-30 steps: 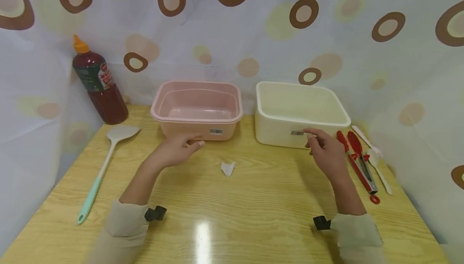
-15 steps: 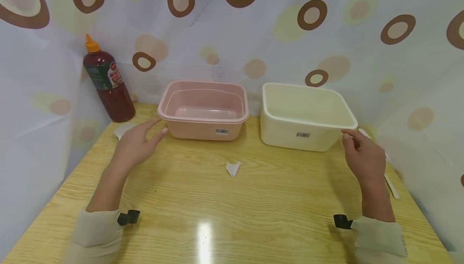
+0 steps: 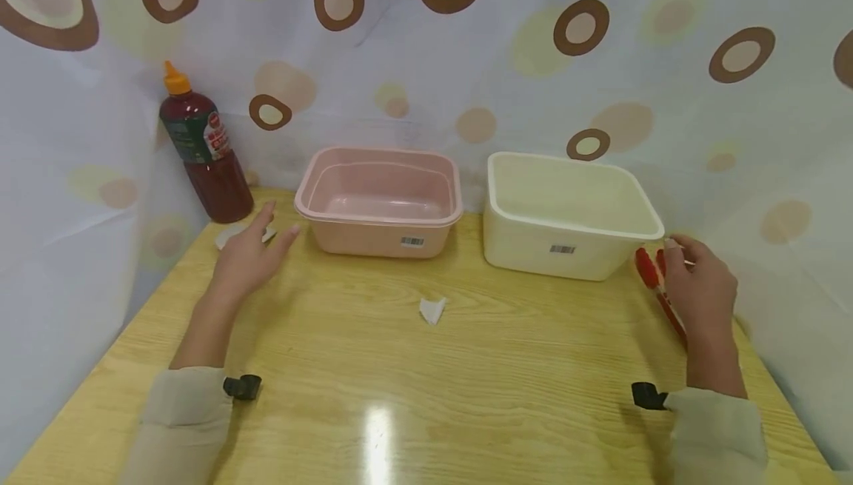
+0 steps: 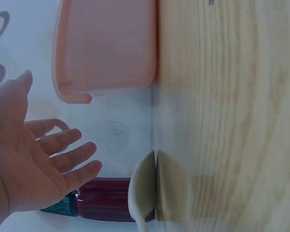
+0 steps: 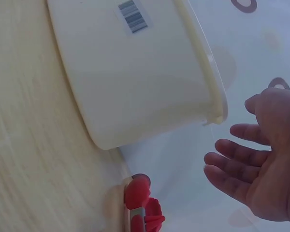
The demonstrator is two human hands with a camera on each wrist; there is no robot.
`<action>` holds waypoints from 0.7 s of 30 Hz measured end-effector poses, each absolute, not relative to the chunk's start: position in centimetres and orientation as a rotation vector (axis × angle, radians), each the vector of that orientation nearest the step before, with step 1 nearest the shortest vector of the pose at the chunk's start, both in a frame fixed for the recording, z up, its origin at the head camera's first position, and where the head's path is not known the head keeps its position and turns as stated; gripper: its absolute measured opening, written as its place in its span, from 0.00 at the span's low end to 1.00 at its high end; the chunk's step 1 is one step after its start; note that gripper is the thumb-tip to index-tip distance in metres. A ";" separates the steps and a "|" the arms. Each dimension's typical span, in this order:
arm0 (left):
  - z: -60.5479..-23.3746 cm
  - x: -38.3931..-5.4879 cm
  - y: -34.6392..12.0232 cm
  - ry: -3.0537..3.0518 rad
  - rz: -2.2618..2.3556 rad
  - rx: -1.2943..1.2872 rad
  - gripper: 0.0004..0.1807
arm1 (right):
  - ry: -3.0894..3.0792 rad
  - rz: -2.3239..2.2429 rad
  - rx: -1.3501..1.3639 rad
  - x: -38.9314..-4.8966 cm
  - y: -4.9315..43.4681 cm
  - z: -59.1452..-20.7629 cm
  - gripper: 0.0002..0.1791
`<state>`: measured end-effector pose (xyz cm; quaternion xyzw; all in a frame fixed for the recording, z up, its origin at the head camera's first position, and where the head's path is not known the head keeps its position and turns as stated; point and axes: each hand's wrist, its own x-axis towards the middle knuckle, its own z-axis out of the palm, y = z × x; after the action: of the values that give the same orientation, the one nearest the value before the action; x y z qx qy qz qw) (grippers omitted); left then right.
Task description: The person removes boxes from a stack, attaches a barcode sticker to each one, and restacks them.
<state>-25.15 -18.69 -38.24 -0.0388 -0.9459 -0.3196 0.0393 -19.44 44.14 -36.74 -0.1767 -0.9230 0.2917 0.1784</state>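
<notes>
My left hand (image 3: 243,266) hovers left of the pink basin (image 3: 360,241), above the turner, with its fingers spread and nothing held. The turner's white head (image 3: 229,235) shows past that hand; its handle is hidden by my arm. In the left wrist view the palm and fingers of the left hand (image 4: 36,159) are loose and apart from everything. My right hand (image 3: 703,289) is just right of the cream bin (image 3: 526,248), over the red-tipped tongs (image 3: 648,270). The right wrist view shows the right hand (image 5: 261,164) with relaxed, slightly bent fingers, touching nothing.
A dark red sauce bottle (image 3: 209,166) with an orange nozzle stands at the back left. A small white scrap (image 3: 432,310) lies mid-table (image 3: 426,389). A patterned sheet (image 3: 413,63) hangs behind and at both sides.
My left hand has moved left, from the pink basin's front to above the turner. My right hand has gone right, from the cream bin's front to above the tongs. The head view has turned slightly left.
</notes>
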 end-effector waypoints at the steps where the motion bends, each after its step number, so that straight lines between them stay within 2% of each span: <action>1: -38.3 -25.3 -18.7 -2.894 -1.005 -0.105 0.48 | -2.623 0.852 -0.525 -19.7 44.4 -36.5 0.33; 7: -38.5 -26.3 -19.0 -2.874 -1.149 -0.054 0.50 | -2.714 0.902 -0.538 -21.6 45.9 -35.0 0.36; 15: -37.4 -29.5 -19.4 -2.868 -1.244 -0.097 0.47 | -2.762 1.123 -0.454 -24.1 46.9 -33.2 0.42; 21: -36.4 -31.1 -19.2 -2.912 -1.250 -0.104 0.46 | -2.796 1.142 -0.440 -25.7 47.0 -32.9 0.43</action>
<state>-31.14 -19.22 -36.42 -0.0327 -0.9183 -0.3942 -0.0147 -25.68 47.01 -32.85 -0.1440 -0.9151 0.3739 0.0449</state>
